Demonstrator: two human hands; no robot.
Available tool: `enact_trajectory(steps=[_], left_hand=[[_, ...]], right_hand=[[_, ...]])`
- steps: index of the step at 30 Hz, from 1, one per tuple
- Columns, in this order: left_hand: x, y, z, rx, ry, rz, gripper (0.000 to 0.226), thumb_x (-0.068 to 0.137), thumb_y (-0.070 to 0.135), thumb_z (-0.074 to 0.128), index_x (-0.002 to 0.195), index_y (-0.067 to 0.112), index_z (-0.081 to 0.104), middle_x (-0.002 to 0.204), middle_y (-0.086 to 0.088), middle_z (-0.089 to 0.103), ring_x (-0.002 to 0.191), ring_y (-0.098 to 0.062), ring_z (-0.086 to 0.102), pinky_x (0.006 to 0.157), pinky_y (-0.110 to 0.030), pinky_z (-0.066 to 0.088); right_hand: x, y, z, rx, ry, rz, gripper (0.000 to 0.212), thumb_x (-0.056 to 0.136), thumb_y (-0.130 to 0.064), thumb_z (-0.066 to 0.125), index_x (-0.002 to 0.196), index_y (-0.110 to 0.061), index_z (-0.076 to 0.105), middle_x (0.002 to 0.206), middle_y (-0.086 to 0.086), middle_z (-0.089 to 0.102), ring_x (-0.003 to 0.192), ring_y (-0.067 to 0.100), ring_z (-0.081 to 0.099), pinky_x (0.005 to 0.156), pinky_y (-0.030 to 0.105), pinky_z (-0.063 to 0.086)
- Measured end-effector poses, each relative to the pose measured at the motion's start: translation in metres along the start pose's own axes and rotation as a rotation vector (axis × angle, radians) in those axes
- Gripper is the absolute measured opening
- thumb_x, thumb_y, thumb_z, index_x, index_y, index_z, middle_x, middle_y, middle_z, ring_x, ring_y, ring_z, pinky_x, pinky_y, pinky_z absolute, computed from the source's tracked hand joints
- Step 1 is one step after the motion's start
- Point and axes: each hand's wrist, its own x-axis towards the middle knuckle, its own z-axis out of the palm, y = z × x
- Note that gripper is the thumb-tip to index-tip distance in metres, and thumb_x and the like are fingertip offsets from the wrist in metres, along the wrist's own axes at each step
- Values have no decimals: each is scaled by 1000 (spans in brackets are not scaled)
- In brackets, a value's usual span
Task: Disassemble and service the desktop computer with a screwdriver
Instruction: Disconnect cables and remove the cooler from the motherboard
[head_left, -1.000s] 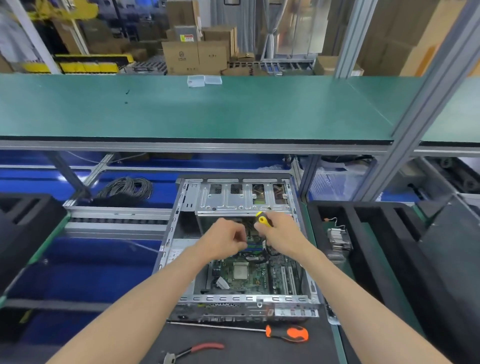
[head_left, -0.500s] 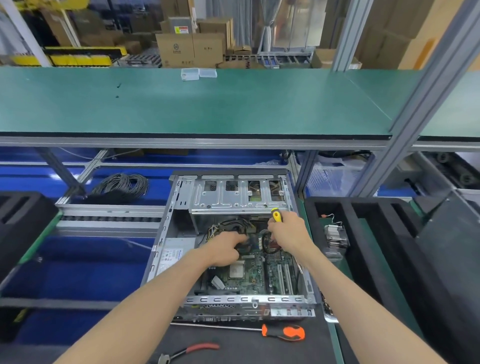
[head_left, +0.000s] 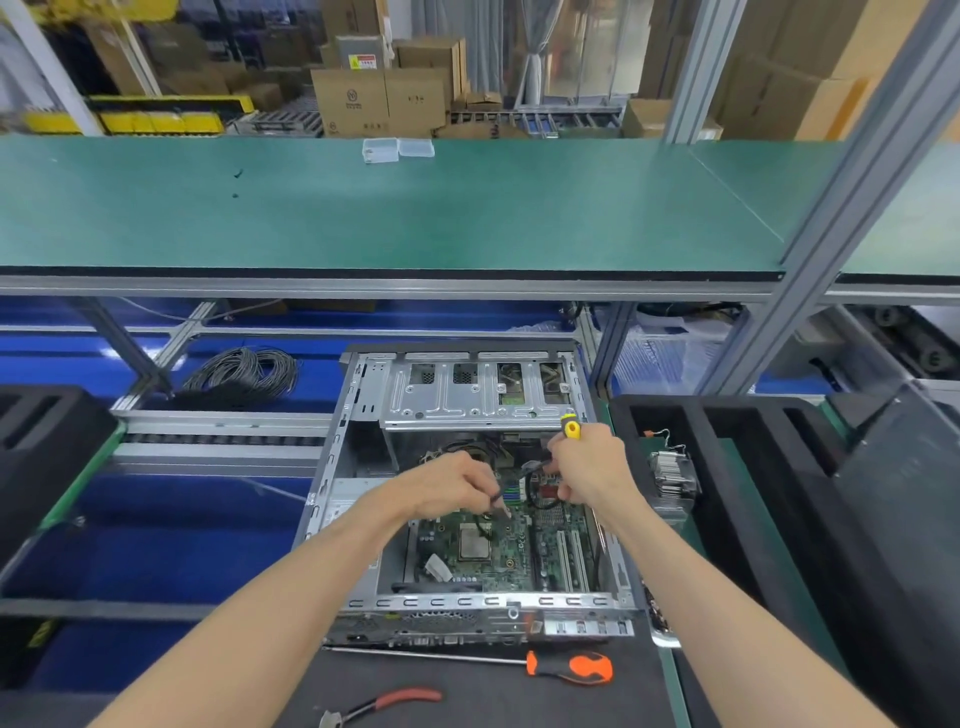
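An open desktop computer case (head_left: 358, 410) lies flat in front of me, its green motherboard (head_left: 511, 545) and bare CPU (head_left: 474, 541) exposed. My right hand (head_left: 587, 467) grips a yellow-handled screwdriver (head_left: 571, 427) over the board's upper right, and its fingers also touch a black cable (head_left: 531, 493). My left hand (head_left: 457, 483) pinches a small cable connector (head_left: 500, 506) just above the board's middle. The screwdriver's shaft is hidden behind my right hand.
An orange-handled long screwdriver (head_left: 569, 667) and red-handled pliers (head_left: 384, 704) lie on the black mat before the case. A heatsink (head_left: 672, 475) sits in the black foam tray (head_left: 727, 431) to the right. A coil of cable (head_left: 244, 371) lies at the back left. A green shelf (head_left: 363, 208) overhangs.
My right hand has moved to the right with the screwdriver. My left hand has lifted a little from the board, now pinching a connector. The camera view has shifted slightly.
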Motion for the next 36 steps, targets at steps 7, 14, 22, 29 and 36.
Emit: enact_trajectory(steps=[7,14,22,29,36], left_hand=[[13,7,31,-29,-73,-222,42,100,51,44,102,16,67,79,0,77,72,-18,73,81,-40,57],[34,16,33,-108,73,-244,76,93,21,61,155,24,18,157,-7,28,116,-18,52,88,-29,47],[50,20,46,-436,49,-269,38,84,15,56,118,33,50,135,-3,47,115,-21,46,79,-34,44],[53,10,46,-369,162,-272,13,93,25,65,91,15,73,81,-1,76,92,-24,64,94,-41,44],[45,10,51,-577,108,-234,23,86,11,62,105,23,68,88,-6,75,85,-24,71,73,-33,52]], right_hand=[[7,-1,-2,46,74,33,16,92,-1,47,100,4,59,53,10,69,34,16,56,41,32,53],[10,-1,-3,49,84,47,14,88,0,46,92,6,59,51,11,67,31,13,51,37,21,42],[11,0,-4,66,72,52,17,89,-1,46,103,3,54,55,14,69,31,15,48,35,18,37],[10,0,-8,54,24,51,17,90,0,46,103,1,56,59,15,70,34,16,49,36,20,40],[13,4,-3,-60,4,27,12,88,-4,47,99,-2,51,54,12,69,34,14,57,38,20,45]])
